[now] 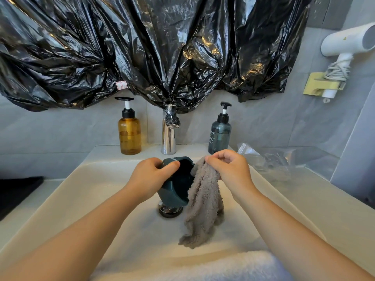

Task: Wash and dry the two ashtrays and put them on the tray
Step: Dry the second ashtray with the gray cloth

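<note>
**One ashtray in hand over the sink, cloth at its mouth**

The ashtray (176, 183), a dark teal one, is up in the air above the sink (97, 171), right over the drain (170, 211). It is tipped so its hollow faces your right. It touches neither the basin nor the surface.

As for progress, you look to be at the wiping step on this one. No water shows running from the tap (169, 136), and the grey cloth (203, 205) has its top edge against the ashtray's open side, the rest hanging down towards the basin. Whether this is the wash or the dry I cannot tell, since no suds or drops can be made out. The second ashtray is not in view. No tray can be picked out for certain either; a dark slab (18, 191) at the left edge might be it, but too little of it shows. So putting the ashtrays away is yet to do, and likely the other ashtray as well.

Your left hand (150, 177) grips the ashtray by its upper rim, fingers (172, 165) curled round it with the thumb laid across the outside. Your right hand (229, 167) is closed tight, pinching a bunch of the cloth just beside the rim.
</note>
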